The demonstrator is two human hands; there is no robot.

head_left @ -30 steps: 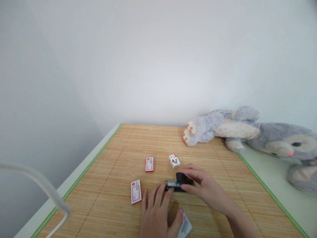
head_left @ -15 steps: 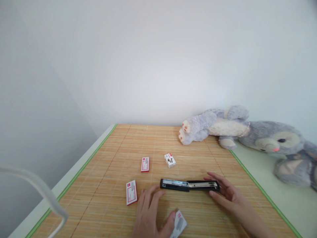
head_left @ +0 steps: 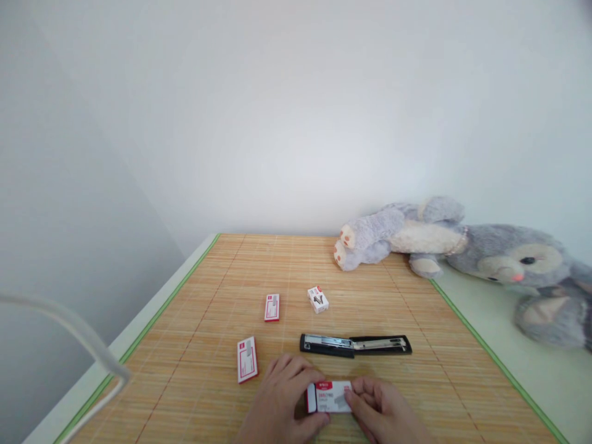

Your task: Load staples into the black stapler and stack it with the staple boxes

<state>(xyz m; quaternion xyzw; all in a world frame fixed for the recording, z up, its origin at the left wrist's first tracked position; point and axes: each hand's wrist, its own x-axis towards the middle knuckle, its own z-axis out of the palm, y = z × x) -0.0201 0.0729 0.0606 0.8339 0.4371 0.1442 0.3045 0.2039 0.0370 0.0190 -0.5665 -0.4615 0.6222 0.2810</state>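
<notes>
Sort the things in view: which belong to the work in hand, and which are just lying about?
Part of the work, it seems:
white-and-red box, held by left hand and right hand
black stapler, lying open beyond them
mat underneath

Just lying about, probably:
nearer flat box, untouched
farther flat box, untouched
small white box
plush toy
white cord or tube at the left

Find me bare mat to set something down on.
Bare mat lies at the back, left of the plush toy; at left, between the green left edging and the nearer flat box; and at right, between the opened stapler and the right edging. Front centre is crowded: left hand, right hand and held box sit near the stapler.
</notes>
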